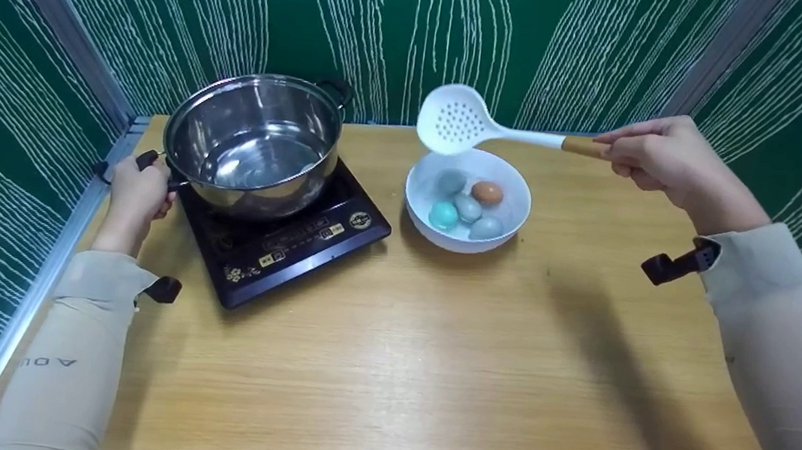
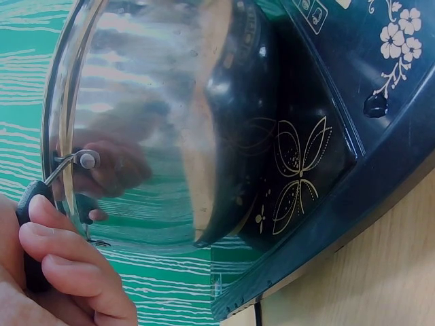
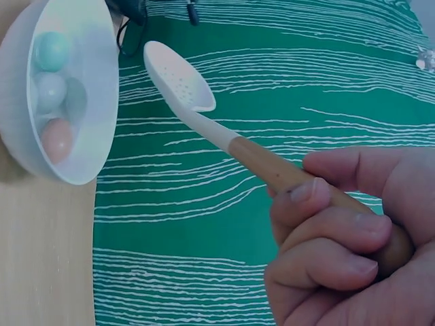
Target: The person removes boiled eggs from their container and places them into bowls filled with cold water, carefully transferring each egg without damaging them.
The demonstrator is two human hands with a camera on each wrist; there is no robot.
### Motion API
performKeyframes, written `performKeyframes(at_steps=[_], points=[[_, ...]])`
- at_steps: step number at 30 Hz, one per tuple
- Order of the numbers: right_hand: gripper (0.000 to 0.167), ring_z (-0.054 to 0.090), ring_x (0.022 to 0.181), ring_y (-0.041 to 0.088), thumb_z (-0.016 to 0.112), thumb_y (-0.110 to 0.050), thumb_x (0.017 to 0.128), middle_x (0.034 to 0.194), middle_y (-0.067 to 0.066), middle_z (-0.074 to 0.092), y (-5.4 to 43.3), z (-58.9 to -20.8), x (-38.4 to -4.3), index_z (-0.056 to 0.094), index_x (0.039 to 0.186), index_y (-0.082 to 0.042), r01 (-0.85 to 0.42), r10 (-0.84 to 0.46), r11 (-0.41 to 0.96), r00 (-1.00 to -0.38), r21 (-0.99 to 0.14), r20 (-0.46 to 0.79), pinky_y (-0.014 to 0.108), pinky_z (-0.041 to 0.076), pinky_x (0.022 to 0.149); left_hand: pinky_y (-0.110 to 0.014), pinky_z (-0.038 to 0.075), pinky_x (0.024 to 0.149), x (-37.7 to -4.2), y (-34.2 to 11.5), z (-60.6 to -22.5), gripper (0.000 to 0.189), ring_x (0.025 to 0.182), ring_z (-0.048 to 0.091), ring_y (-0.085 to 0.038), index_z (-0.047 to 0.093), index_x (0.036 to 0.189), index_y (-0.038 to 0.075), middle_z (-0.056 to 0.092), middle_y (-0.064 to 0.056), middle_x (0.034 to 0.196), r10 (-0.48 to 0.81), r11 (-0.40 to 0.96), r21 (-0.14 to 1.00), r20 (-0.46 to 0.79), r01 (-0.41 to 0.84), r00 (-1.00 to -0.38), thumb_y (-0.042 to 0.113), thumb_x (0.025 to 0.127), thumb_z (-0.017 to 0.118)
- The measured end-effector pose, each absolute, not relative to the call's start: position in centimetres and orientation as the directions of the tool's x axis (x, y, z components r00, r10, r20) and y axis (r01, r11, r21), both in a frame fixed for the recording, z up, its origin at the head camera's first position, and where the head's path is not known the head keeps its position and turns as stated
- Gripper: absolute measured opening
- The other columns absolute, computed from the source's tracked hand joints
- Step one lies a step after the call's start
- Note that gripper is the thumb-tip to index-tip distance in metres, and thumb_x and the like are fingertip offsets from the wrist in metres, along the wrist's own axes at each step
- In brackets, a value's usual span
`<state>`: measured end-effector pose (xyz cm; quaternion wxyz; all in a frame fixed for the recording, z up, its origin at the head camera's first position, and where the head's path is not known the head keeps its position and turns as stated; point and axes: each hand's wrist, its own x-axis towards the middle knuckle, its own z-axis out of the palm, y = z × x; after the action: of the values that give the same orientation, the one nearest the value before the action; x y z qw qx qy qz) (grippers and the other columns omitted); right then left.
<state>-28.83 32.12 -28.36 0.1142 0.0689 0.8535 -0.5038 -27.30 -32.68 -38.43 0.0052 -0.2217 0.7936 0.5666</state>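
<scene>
In the head view my left hand (image 1: 139, 189) grips the black side handle of a shiny steel pot (image 1: 266, 183). The left wrist view shows its fingers (image 2: 75, 272) curled round that handle. My right hand (image 1: 669, 161) holds a white slotted skimmer (image 1: 454, 119) by its wooden handle. The skimmer's head hangs in the air above the back rim of a white bowl (image 1: 463, 243). Inside the bowl lie several eggs: a brown egg (image 1: 487, 192), a turquoise egg (image 1: 444, 216) and pale bluish ones. In the right wrist view the fingers (image 3: 326, 261) wrap the wooden handle.
Under the pot is a black induction cooker (image 1: 308, 245), set at an angle on the wooden table (image 1: 415, 362). Green walls with white streaks (image 1: 423, 31) close off the back and both sides. The bowl stands to the right of the cooker.
</scene>
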Motion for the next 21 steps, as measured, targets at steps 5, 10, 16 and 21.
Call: performKeyframes(at_steps=[5,10,16,21], points=[[0.019,0.045,0.054,0.014,0.071,-0.027,0.106,0.085,-0.001,0.069,31.4,-28.0,-29.4,0.081,0.122,-0.022,0.22,0.005,0.416,-0.971,-0.882,-0.24,0.023,0.037,0.05,-0.019,0.047,0.049,-27.3,-32.7,-38.5,0.024,0.052,0.052,-0.002,0.038,0.131,0.006,0.053,0.007,0.074,-0.357,0.241,0.919,-0.216,-0.313,-0.909,0.019,0.11,0.038],[0.018,0.045,0.053,0.013,0.071,-0.024,0.106,0.084,0.0,0.069,30.4,-27.5,-30.1,0.081,0.121,-0.02,0.205,0.012,0.381,-0.976,-0.902,-0.217,0.022,0.037,0.048,-0.019,0.044,0.046,-27.4,-32.7,-38.6,0.007,0.049,0.051,-0.002,0.037,0.114,0.013,0.05,0.007,0.068,-0.363,0.231,0.93,-0.191,-0.286,-0.912,0.018,0.109,0.038],[0.022,0.046,0.056,0.013,0.072,-0.022,0.105,0.084,0.0,0.069,28.6,-26.4,-30.7,0.081,0.124,-0.018,0.18,0.007,0.351,-0.982,-0.919,-0.19,0.022,0.036,0.048,-0.019,0.044,0.048,-27.4,-32.6,-38.5,0.017,0.052,0.051,-0.002,0.037,0.125,0.01,0.05,0.006,0.073,-0.355,0.238,0.924,-0.202,-0.298,-0.913,0.019,0.11,0.037],[0.027,0.047,0.058,0.013,0.072,-0.022,0.105,0.087,0.002,0.068,26.6,-25.5,-31.0,0.079,0.13,-0.015,0.137,-0.017,0.354,-0.988,-0.925,-0.152,0.022,0.036,0.049,-0.019,0.044,0.05,-27.4,-32.7,-38.5,0.033,0.054,0.051,-0.002,0.033,0.141,0.005,0.052,0.004,0.082,-0.348,0.23,0.92,-0.226,-0.317,-0.91,0.022,0.112,0.036]])
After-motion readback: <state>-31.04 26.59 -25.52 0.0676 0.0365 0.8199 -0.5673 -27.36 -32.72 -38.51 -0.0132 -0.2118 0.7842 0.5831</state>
